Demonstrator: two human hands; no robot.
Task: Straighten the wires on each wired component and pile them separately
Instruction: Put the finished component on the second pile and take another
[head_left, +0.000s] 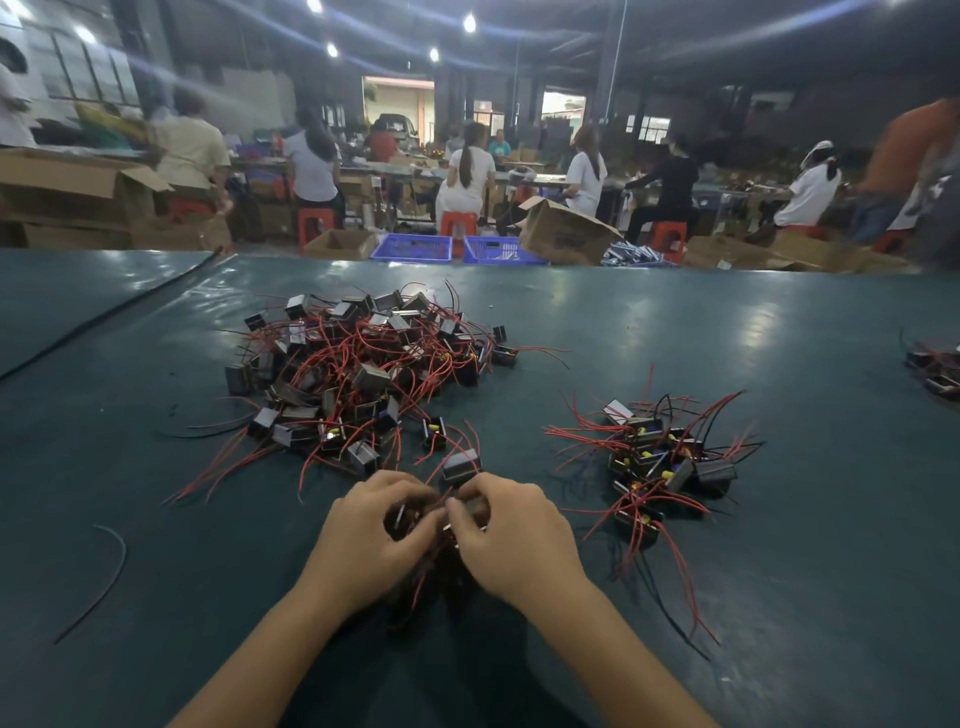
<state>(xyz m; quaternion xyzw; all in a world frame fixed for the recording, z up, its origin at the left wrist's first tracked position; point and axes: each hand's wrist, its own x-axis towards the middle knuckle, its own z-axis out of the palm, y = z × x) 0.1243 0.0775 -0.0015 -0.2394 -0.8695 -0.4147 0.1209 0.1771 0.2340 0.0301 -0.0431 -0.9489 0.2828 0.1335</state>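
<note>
- Near edge of counter (208, 649): both forearms come in side by side; bare surface either side of them.
- Left hand (374, 535) and right hand (511, 540) meet, fingers curled, both grasping one wired component (404, 517) between them. It is mostly hidden; cannot tell which hand has the body and which the leads.
- Its held wires (428, 569) trail back toward the near edge between the wrists, so the long axis runs near-far.
- Loose black wire (106, 571) lies well to the left, apart.
- Single component (460, 465) sits just beyond the fingertips.
- Sorted pile (660, 462) lies right of and slightly beyond the right hand, which is the nearer one. Judgement: the drop-off goes rightward.
- Bare strip between right hand and sorted pile, though that pile's red leads reach into it; could snag.
- Unsorted heap (358, 364) lies beyond, left of centre, the next pick nearer the left hand.
- Small far pile (935, 369) at the right edge, well apart.
</note>
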